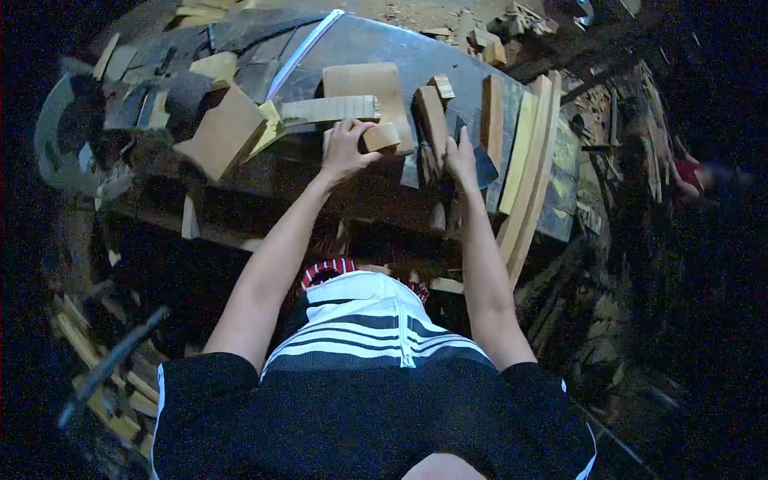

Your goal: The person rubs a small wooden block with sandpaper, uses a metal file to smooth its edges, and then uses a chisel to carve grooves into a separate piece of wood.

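My left hand (347, 150) is closed around a small wooden block (382, 138), thumb on its near side. Beside it lie a ridged curved wood strip (332, 110) and a broad flat board (364, 78). Seen edge-on, my right hand (461, 162) has its fingers pointing away from me and drawn together. What it grips is hidden. A dark flat piece (486, 168) shows just to its right, and a narrow wooden block (432, 116) stands to its left.
The dark workbench (416, 48) carries a large tilted wood block (224, 132), an upright wood piece (491, 112) and long curved strips (532, 176) at its right edge. A pale straight strip (308, 52) lies across it. Another person (690, 176) is at far right.
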Tool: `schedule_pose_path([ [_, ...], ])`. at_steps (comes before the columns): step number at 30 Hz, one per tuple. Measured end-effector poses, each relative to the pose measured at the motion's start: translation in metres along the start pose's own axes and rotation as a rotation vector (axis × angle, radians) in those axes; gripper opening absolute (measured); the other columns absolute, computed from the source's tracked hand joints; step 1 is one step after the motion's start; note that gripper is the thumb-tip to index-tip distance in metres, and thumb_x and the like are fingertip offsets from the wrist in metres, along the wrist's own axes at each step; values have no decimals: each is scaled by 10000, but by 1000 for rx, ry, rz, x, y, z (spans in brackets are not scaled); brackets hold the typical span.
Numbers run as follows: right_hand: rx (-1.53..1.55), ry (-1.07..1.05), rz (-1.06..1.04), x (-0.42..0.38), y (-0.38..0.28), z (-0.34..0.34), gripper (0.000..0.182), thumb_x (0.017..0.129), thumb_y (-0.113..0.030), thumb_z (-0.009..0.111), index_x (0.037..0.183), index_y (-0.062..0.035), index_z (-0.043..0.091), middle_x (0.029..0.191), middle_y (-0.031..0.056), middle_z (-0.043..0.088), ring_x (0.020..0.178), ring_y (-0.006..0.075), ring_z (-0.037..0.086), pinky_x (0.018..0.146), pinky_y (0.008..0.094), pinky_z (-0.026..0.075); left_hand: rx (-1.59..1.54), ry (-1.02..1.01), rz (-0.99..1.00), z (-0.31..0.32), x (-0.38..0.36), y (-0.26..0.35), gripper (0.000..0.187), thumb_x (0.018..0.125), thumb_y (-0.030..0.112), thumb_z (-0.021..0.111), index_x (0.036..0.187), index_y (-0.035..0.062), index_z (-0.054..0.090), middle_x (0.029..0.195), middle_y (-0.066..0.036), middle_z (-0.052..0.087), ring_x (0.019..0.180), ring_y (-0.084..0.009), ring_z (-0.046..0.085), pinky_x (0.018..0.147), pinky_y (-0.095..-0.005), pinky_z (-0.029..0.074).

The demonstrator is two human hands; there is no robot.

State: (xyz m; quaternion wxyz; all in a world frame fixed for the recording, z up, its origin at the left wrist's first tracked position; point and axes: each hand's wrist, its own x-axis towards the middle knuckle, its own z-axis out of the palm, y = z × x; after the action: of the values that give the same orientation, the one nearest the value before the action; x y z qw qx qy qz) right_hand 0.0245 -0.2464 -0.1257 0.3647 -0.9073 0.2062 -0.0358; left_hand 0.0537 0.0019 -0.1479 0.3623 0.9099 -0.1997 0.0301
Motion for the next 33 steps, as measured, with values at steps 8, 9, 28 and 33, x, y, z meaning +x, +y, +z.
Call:
schedule_pose_path([
  [8,-166,-188,-35,65,39,-5,346,819,-139,472,1080,63,577,1017,278,599,1022,416,554,907,429,429,-7,-4,-120,5,5,9,446,800,511,598,1098,180,617,994,-51,531,996,-239,497,865,-399,333],
  [9,-177,-95,-213,66,46,-7,299,806,-102,480,1041,62,567,1017,281,589,1004,425,546,885,451,432,18,-25,-115,2,5,13,419,806,491,600,1087,181,625,988,-52,531,984,-234,496,871,-395,330],
  [28,-658,-228,-658,-29,68,-78,686,822,-75,502,1442,-242,259,1487,84,245,1321,319,319,1045,520,301,157,-72,-22,-5,-2,11,596,641,356,740,1185,203,550,1064,-51,482,1010,-245,465,887,-399,350],
  [33,-774,-179,-668,-19,94,-93,376,800,-31,476,1143,-114,606,1402,91,393,1303,307,337,1068,349,325,64,-63,-37,-1,1,5,623,573,287,759,1163,211,573,1052,-23,495,1006,-240,479,897,-406,364],
])
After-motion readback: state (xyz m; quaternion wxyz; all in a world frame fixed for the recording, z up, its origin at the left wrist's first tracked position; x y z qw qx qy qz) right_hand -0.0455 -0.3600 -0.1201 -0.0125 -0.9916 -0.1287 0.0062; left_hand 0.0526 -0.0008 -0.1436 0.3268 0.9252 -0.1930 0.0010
